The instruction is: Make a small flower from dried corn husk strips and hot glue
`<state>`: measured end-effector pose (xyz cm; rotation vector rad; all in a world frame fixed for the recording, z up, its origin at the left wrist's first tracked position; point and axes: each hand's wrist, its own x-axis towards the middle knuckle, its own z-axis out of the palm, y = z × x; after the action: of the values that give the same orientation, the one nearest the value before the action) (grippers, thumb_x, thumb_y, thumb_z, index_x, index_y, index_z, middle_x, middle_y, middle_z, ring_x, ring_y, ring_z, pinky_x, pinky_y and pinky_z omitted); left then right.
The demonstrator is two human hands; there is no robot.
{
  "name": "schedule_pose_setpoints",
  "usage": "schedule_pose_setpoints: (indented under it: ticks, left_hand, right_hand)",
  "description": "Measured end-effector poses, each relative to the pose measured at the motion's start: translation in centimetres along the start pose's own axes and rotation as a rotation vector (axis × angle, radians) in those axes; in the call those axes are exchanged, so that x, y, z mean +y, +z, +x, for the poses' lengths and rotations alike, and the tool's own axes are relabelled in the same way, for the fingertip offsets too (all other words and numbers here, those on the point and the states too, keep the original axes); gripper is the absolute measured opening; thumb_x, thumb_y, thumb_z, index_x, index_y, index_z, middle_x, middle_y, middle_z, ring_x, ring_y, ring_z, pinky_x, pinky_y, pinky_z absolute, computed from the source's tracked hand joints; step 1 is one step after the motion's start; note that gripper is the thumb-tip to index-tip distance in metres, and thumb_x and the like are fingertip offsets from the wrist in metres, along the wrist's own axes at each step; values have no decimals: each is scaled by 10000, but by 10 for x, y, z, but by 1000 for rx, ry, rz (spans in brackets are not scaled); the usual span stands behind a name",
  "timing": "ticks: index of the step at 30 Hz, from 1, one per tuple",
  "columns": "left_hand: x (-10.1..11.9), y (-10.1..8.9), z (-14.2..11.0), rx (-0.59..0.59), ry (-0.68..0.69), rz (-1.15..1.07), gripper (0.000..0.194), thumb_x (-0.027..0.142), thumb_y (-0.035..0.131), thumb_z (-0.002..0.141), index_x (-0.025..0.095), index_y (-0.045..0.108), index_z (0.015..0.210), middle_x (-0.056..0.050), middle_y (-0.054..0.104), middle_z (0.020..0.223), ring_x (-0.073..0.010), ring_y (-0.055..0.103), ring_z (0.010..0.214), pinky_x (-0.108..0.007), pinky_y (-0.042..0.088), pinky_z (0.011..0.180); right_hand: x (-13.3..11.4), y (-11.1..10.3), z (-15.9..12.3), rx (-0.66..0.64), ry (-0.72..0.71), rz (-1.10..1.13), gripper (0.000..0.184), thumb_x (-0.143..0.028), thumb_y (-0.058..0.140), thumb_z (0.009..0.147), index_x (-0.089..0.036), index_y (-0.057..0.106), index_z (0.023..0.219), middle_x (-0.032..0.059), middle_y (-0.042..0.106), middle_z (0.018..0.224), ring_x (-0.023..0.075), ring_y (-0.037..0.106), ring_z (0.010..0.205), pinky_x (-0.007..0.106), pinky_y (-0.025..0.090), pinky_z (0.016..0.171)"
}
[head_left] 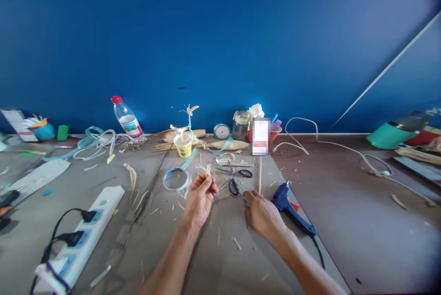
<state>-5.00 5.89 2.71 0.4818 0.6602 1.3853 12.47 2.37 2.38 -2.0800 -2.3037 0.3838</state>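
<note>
My left hand (201, 196) is closed in a pinch on a pale dried husk strip (208, 169), its frayed end sticking up past the fingertips. My right hand (263, 212) rests low over the table with its fingers bent down. A thin grey piece shows at those fingertips, beside the black-handled scissors (245, 173), but its kind is unclear. Just right of this hand lies a blue hot glue gun (291, 210). A roll of tape (176, 179) lies to the left of my left hand. Behind it stands a yellow cup (183, 150) holding a small husk flower (190, 111) on a blue-wrapped stem.
At the left lies a white power strip (98, 214) with black plugs. Thin dark wires (148, 189) and husk scraps litter the table. A tilted bottle (127, 116), a glass jar (240, 124) and a ribbon spool (221, 132) stand along the blue wall. A white cable (344, 144) crosses the right side.
</note>
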Motion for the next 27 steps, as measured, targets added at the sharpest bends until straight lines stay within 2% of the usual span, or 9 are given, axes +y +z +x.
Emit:
schedule_pose_setpoints:
  ticks: [4, 9, 14, 22, 27]
  left_hand:
    - [0, 1, 1, 2, 6, 1, 197, 211, 741, 624, 157, 572, 710, 23, 573, 669, -48, 480, 527, -217, 384, 563]
    - [-1, 0, 2, -1, 25, 0, 180, 194, 734, 634, 158, 574, 709, 24, 567, 657, -48, 472, 536, -199, 367, 551]
    - [-2, 0, 2, 0, 20, -4, 177, 186, 731, 643, 158, 569, 710, 26, 566, 661, -46, 468, 541, -185, 367, 551]
    - [-1, 0, 2, 16, 12, -7, 186, 184, 736, 643, 154, 567, 714, 20, 570, 669, -52, 474, 550, -177, 378, 548]
    - [0, -2, 4, 16, 16, -22, 175, 169, 736, 641, 152, 574, 705, 19, 571, 673, -50, 470, 548, -182, 377, 554]
  right_hand:
    - [3, -3, 2, 27, 8, -13, 184, -163, 472, 781, -168, 580, 930, 92, 616, 918, 217, 636, 786, 263, 352, 589]
    - [12, -18, 3, 102, 38, 80, 260, -172, 449, 811, -164, 585, 1032, 103, 618, 989, 211, 619, 866, 262, 369, 660]
    - [25, -30, 14, 160, 60, 116, 256, -175, 415, 832, -172, 617, 989, 87, 643, 991, 199, 623, 834, 256, 367, 654]
    - [45, -48, 34, 255, 68, 187, 236, -177, 464, 807, -201, 656, 943, 57, 680, 958, 194, 615, 852, 252, 397, 709]
    - [58, -53, 24, 238, 62, 227, 240, -210, 462, 801, -200, 658, 941, 52, 683, 924, 195, 618, 842, 259, 419, 710]
